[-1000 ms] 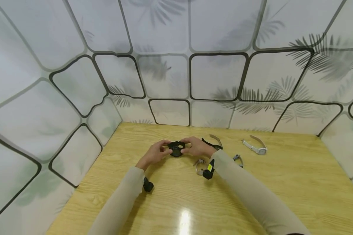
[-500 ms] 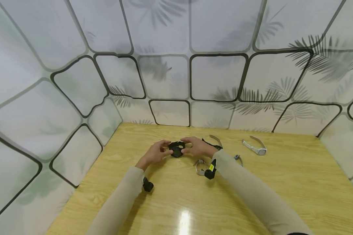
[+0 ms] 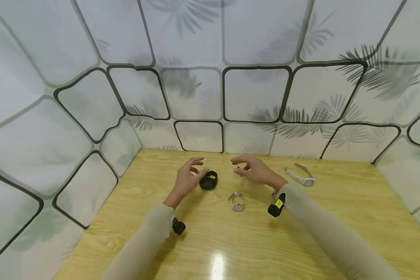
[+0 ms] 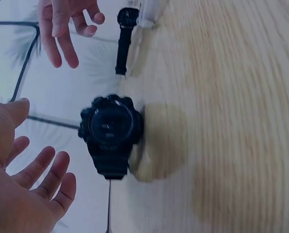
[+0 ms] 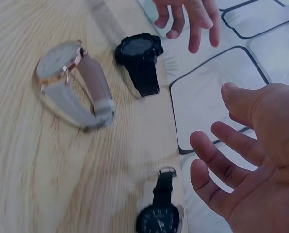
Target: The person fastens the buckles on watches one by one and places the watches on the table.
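A chunky black wristwatch [image 3: 208, 181] stands on the wooden table with its strap closed in a loop, its dial showing in the left wrist view [image 4: 110, 127]. Just left of it is my left hand [image 3: 187, 179], fingers apart and loosely bent, with nothing in them; the thumb overlaps the watch's edge in the head view. My right hand [image 3: 256, 171] hovers farther right, also holding nothing. Below that hand lies a slimmer black watch [image 5: 158, 217], mostly hidden from the head camera. Nearer me, a pale-strapped watch with a rose-gold case [image 5: 59, 65] stands looped.
A white watch [image 3: 305, 179] with its strap undone lies at the back right. Behind my right wrist camera [image 3: 276, 206], another watch [image 3: 274, 194] is mostly covered. Patterned cloth walls [image 3: 248, 136] border the table [image 3: 203, 241] at the back and sides.
Both hands have let go of the chunky black watch and lifted off it. The right hand has moved away to the right, over the slimmer black watch; the left has drawn slightly left.
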Motion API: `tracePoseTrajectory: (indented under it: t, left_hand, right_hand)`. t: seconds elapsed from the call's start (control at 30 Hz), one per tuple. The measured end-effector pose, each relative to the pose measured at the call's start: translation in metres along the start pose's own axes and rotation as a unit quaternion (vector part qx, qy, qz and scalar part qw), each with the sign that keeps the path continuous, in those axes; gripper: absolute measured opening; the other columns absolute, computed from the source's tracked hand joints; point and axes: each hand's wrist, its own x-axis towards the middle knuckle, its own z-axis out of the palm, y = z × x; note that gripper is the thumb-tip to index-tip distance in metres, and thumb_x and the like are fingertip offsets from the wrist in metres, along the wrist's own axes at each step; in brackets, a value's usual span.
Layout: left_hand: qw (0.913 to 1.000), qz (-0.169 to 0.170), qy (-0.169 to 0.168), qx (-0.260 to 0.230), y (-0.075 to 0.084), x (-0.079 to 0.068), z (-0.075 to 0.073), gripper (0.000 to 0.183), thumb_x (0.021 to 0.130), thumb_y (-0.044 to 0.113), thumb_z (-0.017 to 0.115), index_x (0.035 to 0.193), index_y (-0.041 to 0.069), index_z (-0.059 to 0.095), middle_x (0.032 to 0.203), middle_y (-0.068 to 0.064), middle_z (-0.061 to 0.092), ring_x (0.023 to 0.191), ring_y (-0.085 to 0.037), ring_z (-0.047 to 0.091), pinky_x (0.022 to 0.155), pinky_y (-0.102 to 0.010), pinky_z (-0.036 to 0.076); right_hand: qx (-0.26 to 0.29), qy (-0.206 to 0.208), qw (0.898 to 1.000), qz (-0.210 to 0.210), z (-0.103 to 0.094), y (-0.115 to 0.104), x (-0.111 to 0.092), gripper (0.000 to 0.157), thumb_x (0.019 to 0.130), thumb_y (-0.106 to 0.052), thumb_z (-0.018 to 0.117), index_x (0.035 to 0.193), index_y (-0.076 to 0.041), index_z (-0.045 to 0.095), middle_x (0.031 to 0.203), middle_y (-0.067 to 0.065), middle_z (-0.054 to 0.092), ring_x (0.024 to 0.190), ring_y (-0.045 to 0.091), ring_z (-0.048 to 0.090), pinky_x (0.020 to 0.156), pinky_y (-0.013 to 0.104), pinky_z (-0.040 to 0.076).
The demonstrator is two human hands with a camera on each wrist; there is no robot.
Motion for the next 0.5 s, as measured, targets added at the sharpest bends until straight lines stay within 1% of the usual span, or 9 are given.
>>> tracePoseTrajectory:
  t: [0.13,0.3,0.4,0.5]
  left_hand:
    - [0.9998,0.016,0.001,-0.009,0.01,-0.001,0.005,0.042,0.098,0.022,0.073,0.138,0.012,0.063,0.121,-0.012,0.069,0.085,-0.026,0.068,0.06,-0.028,0.051]
    - [0.9993,0.032,-0.003,-0.021,0.02,0.0,0.014,0.041,0.099,0.02,0.073,0.138,0.011,0.063,0.121,-0.015,0.069,0.085,-0.029,0.069,0.06,-0.028,0.052]
    - [0.9992,0.033,-0.001,-0.024,0.026,0.002,0.02,0.04,0.099,0.02,0.073,0.136,0.01,0.064,0.12,-0.017,0.069,0.085,-0.029,0.07,0.063,-0.029,0.054]
    - [0.9993,0.027,-0.013,-0.022,0.033,0.003,0.026,0.039,0.1,0.02,0.072,0.136,0.01,0.063,0.12,-0.019,0.069,0.083,-0.029,0.07,0.064,-0.03,0.055]
  right_hand:
    - [-0.014,0.007,1.0,0.004,-0.009,0.002,-0.012,0.043,0.106,-0.026,0.062,0.146,-0.012,0.057,0.14,0.012,0.062,0.098,0.03,0.069,0.073,0.04,0.057]
    - [-0.022,0.021,0.999,0.012,-0.018,0.008,-0.025,0.04,0.106,-0.024,0.062,0.143,-0.012,0.06,0.138,0.011,0.063,0.098,0.029,0.068,0.072,0.039,0.057]
    - [-0.032,0.03,0.999,0.011,-0.023,0.013,-0.032,0.039,0.106,-0.024,0.062,0.142,-0.012,0.061,0.138,0.012,0.063,0.098,0.027,0.067,0.074,0.038,0.057]
    - [-0.035,0.036,0.999,0.014,-0.026,0.017,-0.037,0.039,0.105,-0.025,0.062,0.142,-0.012,0.062,0.139,0.011,0.063,0.098,0.026,0.067,0.076,0.039,0.057]
